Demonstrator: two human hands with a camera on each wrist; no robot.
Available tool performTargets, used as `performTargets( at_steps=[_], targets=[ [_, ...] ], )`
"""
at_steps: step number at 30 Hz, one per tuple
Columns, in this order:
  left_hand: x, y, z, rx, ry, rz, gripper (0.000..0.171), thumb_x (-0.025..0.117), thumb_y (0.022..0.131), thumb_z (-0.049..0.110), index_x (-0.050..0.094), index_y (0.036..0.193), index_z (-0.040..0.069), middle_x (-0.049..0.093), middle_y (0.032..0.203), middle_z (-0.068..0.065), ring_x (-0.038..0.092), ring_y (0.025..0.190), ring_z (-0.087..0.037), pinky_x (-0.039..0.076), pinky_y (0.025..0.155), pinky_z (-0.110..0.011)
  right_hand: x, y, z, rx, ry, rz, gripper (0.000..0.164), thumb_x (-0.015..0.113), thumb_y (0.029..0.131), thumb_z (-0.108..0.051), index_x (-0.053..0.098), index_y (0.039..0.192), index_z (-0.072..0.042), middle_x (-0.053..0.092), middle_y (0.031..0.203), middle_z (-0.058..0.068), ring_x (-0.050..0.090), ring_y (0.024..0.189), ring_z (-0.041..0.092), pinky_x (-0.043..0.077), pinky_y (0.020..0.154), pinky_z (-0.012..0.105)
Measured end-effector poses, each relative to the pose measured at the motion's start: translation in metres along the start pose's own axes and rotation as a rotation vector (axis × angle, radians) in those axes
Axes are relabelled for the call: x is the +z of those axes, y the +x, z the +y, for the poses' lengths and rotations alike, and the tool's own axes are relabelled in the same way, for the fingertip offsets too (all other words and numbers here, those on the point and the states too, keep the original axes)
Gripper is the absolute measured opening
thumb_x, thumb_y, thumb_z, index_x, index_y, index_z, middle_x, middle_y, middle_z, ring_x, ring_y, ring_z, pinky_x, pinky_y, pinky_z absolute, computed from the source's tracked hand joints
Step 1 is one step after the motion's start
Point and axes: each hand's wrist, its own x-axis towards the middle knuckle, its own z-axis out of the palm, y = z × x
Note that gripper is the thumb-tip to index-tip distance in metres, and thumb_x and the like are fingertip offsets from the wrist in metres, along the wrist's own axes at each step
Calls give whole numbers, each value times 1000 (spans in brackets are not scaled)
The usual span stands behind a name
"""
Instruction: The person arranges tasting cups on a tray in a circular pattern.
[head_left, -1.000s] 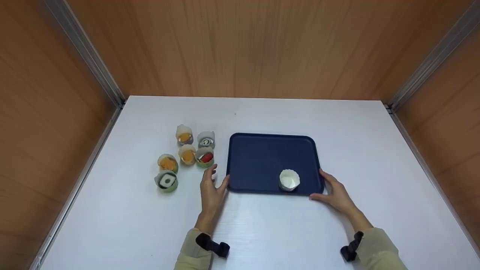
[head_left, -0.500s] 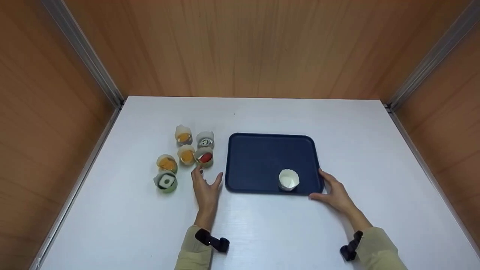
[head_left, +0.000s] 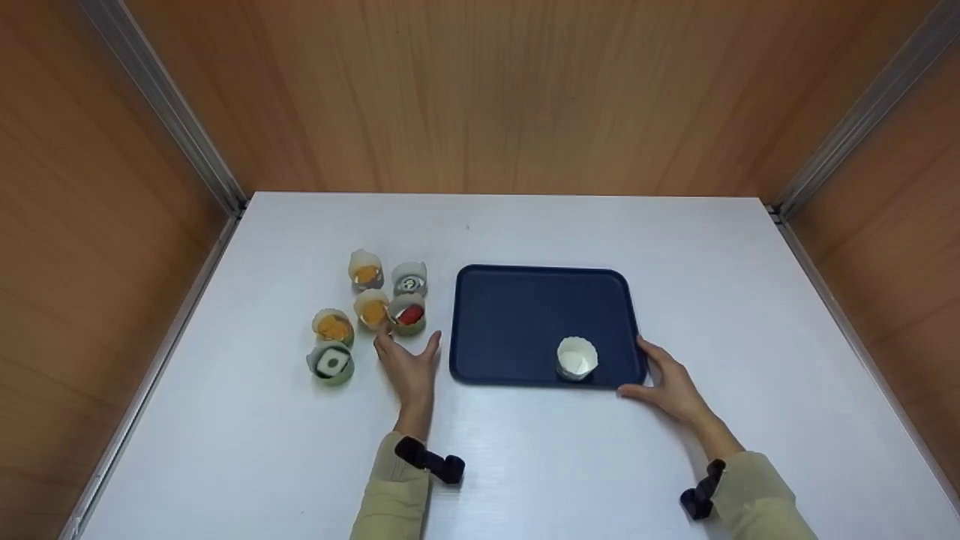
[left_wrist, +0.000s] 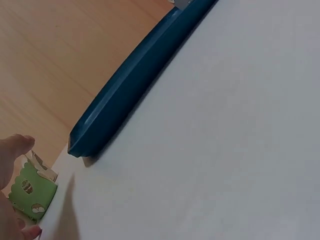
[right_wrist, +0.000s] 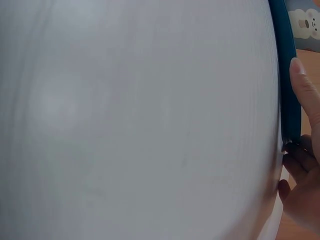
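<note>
A dark blue tray [head_left: 532, 322] lies flat on the white table, with a white scalloped paper cup [head_left: 577, 358] near its front right. My right hand [head_left: 671, 390] grips the tray's front right corner, thumb along the front rim; in the right wrist view its fingers [right_wrist: 300, 160] bend around that corner. My left hand [head_left: 409, 371] is spread, thumb apart from the fingers, just in front of a green paper cup [head_left: 407, 315] with something red inside. The left wrist view has that green cup [left_wrist: 34, 190] between thumb and fingers, with a gap showing.
Left of the tray stand several more paper cups: one with an orange filling [head_left: 372, 311] beside the green cup, a grey one [head_left: 409, 280] behind it, and a green one with a white, ring-marked piece [head_left: 331, 363]. Wooden panels [head_left: 487, 97] enclose the table.
My left hand has left the tray's left edge and moved left and slightly forward to the cup with the red filling. The right hand stays at the tray's corner.
</note>
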Motion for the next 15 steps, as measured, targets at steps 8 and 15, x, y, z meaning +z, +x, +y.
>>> performTargets(
  at_steps=[8, 15],
  targets=[
    [7, 6, 4, -54, -34, 43, 77, 82, 60, 16, 37, 118, -6, 43, 116, -21, 39, 113, -31, 29, 98, -36, 0, -1, 0, 16, 0, -4, 94, 77, 63, -36, 29, 136, 0, 28, 139, 20, 23, 127, 35, 20, 103, 45],
    [16, 10, 6, -134, -92, 111, 76, 82, 59, 12, 36, 117, -6, 43, 115, -22, 39, 112, -31, 28, 98, -36, 1, -2, -1, 14, 6, -3, 94, 77, 63, -34, 29, 136, -1, 29, 138, 20, 23, 127, 35, 21, 102, 46]
  ],
)
